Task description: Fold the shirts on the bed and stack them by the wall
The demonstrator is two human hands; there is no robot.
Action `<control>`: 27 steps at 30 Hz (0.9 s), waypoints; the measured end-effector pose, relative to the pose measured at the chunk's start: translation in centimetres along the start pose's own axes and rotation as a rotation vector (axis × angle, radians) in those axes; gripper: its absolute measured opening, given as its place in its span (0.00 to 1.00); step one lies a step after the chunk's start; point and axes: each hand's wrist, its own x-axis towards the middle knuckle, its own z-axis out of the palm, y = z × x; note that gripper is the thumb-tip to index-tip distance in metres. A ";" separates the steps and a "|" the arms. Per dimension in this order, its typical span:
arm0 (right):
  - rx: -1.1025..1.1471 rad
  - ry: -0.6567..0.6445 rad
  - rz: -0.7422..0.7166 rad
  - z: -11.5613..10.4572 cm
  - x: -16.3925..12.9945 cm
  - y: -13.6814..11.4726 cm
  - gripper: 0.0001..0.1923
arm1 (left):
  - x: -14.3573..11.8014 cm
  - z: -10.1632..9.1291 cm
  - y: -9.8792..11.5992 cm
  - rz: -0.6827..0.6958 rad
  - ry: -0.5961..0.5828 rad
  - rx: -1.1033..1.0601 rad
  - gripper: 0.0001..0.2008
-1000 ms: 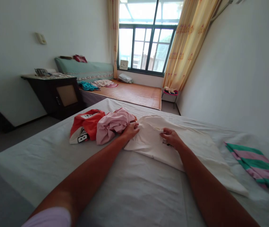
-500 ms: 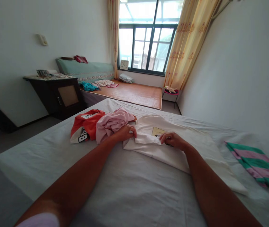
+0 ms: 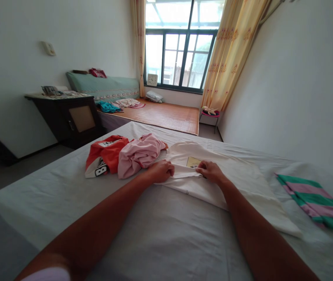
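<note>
A white shirt [image 3: 236,177] with a small tan print lies spread on the bed's white sheet [image 3: 160,230]. My left hand [image 3: 162,171] grips a folded edge of the shirt at its left side. My right hand [image 3: 210,171] pinches the same fold just below the print. Both arms stretch out across the sheet. Just left of my left hand lies a crumpled pink garment [image 3: 139,154], and beyond it an orange and white top [image 3: 105,154].
A folded green and pink striped cloth [image 3: 312,199] rests at the bed's right side by the wall. A dark cabinet [image 3: 69,117] stands to the left. Further back are a low wooden platform [image 3: 166,115] with clothes, a small stool [image 3: 210,114] and a window.
Both hands have pulled the shirt's far edge toward me, folding it over and uncovering the tan print. My left hand has shifted slightly nearer.
</note>
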 end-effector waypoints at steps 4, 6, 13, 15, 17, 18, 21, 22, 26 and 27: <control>-0.121 0.176 -0.095 0.1 -0.4 -2.3 0.11 | 0.0 0.6 0.0 -0.037 0.090 0.099 0.13; -0.109 0.194 -0.248 0.8 -0.6 -3.9 0.17 | 0.1 1.3 0.4 -0.009 0.136 0.134 0.14; -0.173 -0.182 -0.124 2.7 -0.2 -2.5 0.34 | 0.0 3.9 0.4 -0.112 -0.027 0.179 0.24; -0.200 -0.168 -0.033 2.3 0.2 0.1 0.35 | 0.0 4.0 0.2 -0.119 -0.037 0.182 0.24; -0.239 -0.117 0.070 1.6 0.4 2.7 0.34 | 0.0 3.9 0.2 -0.129 -0.041 0.191 0.25; -0.260 -0.090 0.124 1.3 0.4 4.0 0.34 | 0.0 3.8 0.2 -0.134 -0.047 0.197 0.25; -0.305 -0.028 0.247 0.2 -0.2 8.1 0.33 | -0.1 3.6 0.4 -0.142 -0.068 0.205 0.26; -0.318 -0.016 0.274 -0.2 -0.6 9.6 0.32 | -0.1 3.6 0.5 -0.143 -0.075 0.202 0.27; -0.359 0.003 0.391 -2.7 -2.4 15.1 0.31 | -0.3 3.2 0.7 -0.137 -0.096 0.173 0.29; -0.364 0.002 0.432 -3.3 -2.7 15.6 0.31 | -0.3 3.2 0.8 -0.134 -0.103 0.166 0.28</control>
